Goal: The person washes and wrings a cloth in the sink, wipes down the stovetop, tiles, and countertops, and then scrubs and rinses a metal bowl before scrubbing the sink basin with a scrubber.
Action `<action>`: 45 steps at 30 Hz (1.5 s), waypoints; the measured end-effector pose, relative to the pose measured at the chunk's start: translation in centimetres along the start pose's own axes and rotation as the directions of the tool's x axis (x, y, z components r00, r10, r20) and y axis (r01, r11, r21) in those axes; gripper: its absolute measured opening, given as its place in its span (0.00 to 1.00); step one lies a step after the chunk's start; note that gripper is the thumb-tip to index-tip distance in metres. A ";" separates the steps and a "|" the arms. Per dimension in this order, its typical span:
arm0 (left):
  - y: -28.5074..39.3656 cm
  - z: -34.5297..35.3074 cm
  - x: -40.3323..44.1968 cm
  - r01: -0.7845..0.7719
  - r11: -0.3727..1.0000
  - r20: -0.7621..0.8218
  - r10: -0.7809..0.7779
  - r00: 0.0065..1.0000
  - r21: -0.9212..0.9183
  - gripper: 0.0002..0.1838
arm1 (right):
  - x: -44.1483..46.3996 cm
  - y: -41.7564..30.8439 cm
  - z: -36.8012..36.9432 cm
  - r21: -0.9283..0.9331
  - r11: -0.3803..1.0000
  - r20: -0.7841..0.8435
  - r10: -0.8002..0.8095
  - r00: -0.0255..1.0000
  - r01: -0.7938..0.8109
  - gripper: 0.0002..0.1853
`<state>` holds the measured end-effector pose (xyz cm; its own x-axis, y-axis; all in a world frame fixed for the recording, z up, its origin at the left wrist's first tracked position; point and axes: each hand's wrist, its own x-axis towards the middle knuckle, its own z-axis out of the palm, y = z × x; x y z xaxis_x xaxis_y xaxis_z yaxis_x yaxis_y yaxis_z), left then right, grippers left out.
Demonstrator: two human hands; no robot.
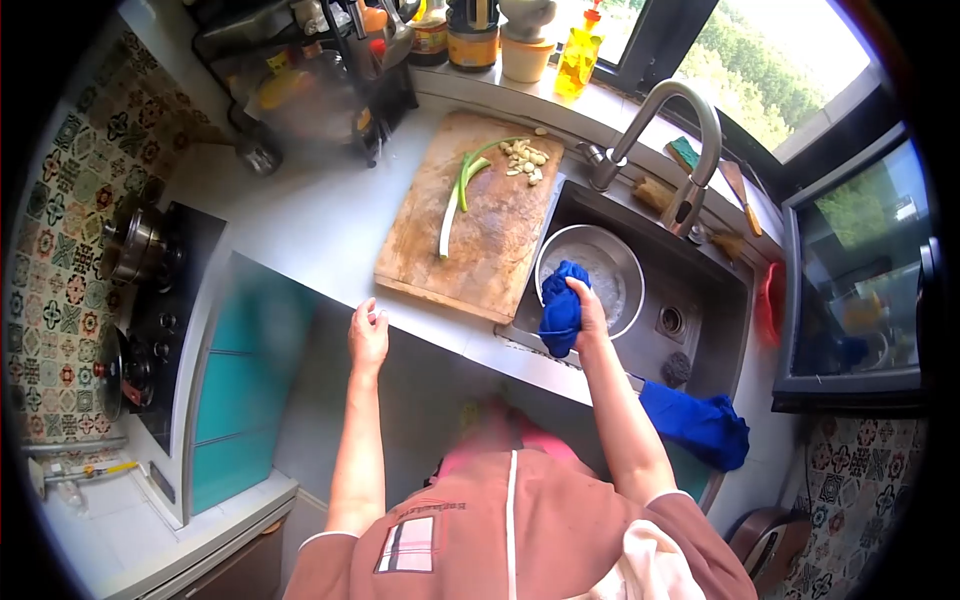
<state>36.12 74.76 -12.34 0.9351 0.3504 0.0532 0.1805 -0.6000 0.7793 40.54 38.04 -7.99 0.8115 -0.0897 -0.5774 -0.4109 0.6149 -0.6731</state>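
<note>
My right hand (592, 312) grips a bunched blue cloth (562, 312) over the near left side of a metal bowl (640, 290) in the sink. Beside the counter's front edge, my left hand (368, 338) has its fingers curled together. A small whitish spot shows at those fingertips, too small to name. Between and beyond my hands lies a wooden cutting board (440, 275). On it are a green onion (447, 225) and a small pile of peeled garlic cloves (527, 160). The bowl seems to hold water.
A faucet (712, 140) arches over the sink (735, 335). Another blue cloth (700, 425) hangs at the sink's near edge. A dark scrubber (677, 368) lies by the drain. A stove (180, 330) stands left; a yellow bottle (578, 60) and jars line the sill. An open window (860, 270) juts in right.
</note>
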 end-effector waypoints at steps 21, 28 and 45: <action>12.0 19.4 27.4 -0.426 0.849 0.511 0.227 0.829 0.313 0.30 | 12.6 1.2 11.7 -0.781 -0.550 0.538 -0.352 0.766 0.296 0.26; 9.8 10.6 37.8 -0.338 0.933 0.630 0.339 0.699 -0.128 0.24 | 4.2 0.5 8.3 -0.894 -0.100 0.445 -0.077 0.892 0.437 0.27; 6.2 -2.2 27.8 0.256 0.931 0.643 -0.032 0.765 -0.259 0.27 | 27.3 1.1 25.4 -0.758 -0.317 0.652 -0.345 0.675 0.570 0.11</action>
<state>62.52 82.37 -4.61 0.9060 -0.1751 -0.3853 0.3286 -0.2827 0.9012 72.80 56.13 -12.74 0.9605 0.2384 0.1436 0.2781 -0.8396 -0.4665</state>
